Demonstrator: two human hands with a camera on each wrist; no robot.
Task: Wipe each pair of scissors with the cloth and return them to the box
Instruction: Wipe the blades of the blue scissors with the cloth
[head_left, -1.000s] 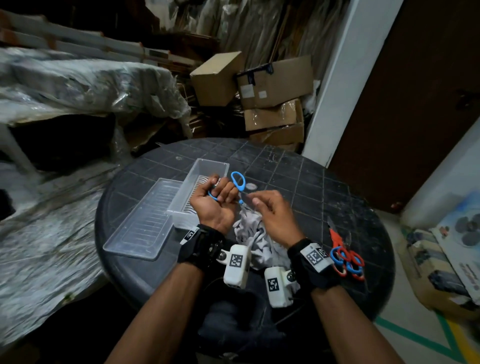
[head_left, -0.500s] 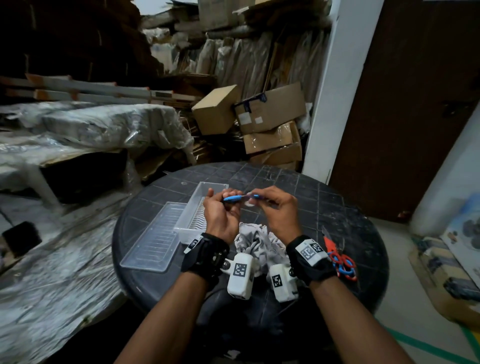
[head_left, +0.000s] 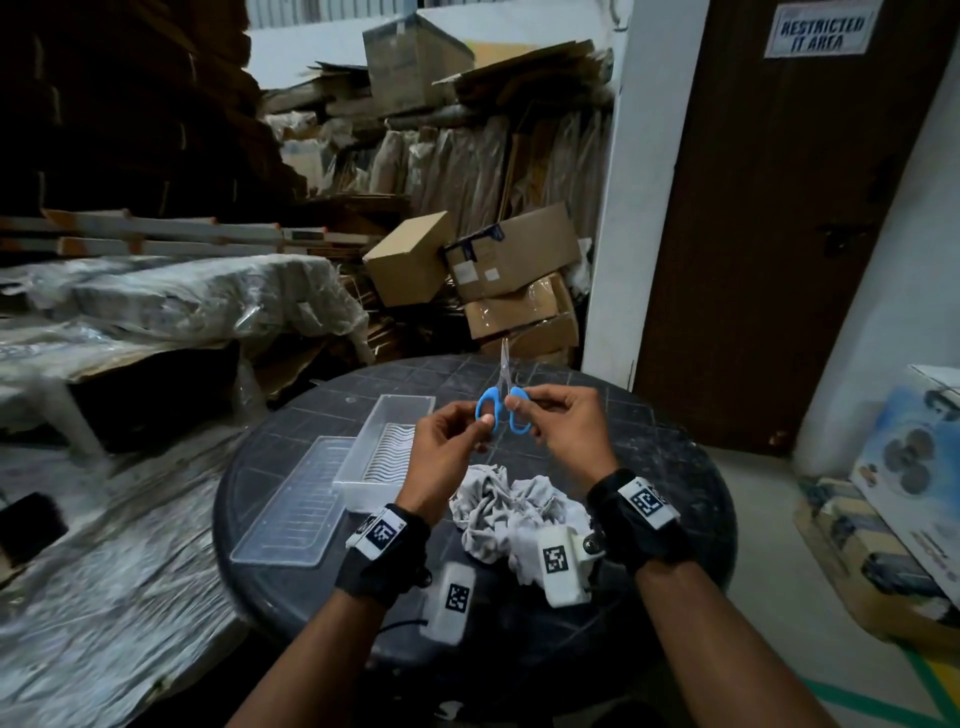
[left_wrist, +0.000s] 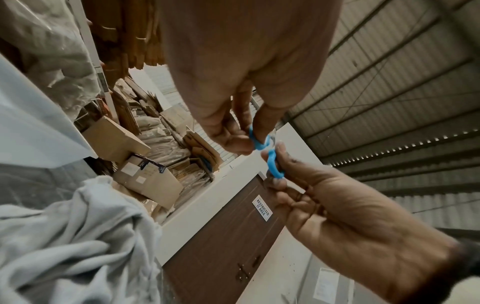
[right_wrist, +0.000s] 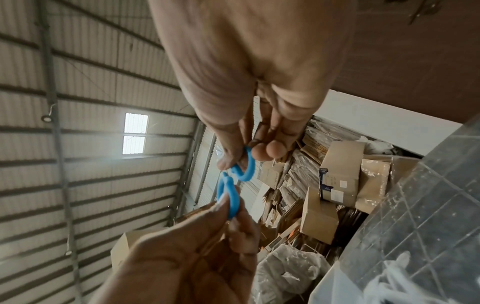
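Observation:
Blue-handled scissors (head_left: 503, 395) stand upright above the round black table (head_left: 675, 457), blades pointing up and nearly closed. My left hand (head_left: 457, 436) pinches the left handle ring (left_wrist: 255, 139). My right hand (head_left: 561, 421) pinches the right handle ring (right_wrist: 245, 164). The crumpled grey cloth (head_left: 511, 506) lies on the table just below both hands, untouched. The clear plastic box (head_left: 387, 447) sits to the left of my left hand, with no scissors visible inside it.
The box's clear lid (head_left: 296, 506) lies flat to the left of the box. Cardboard cartons (head_left: 498, 275) are stacked behind the table. A brown door (head_left: 779, 234) stands at the right, and a printed carton (head_left: 914, 478) sits on the floor at far right.
The scissors went from lying level between my hands to standing upright with blades up. Both hands shifted to pinch one handle ring each and rose off the cloth. The head view tilted up.

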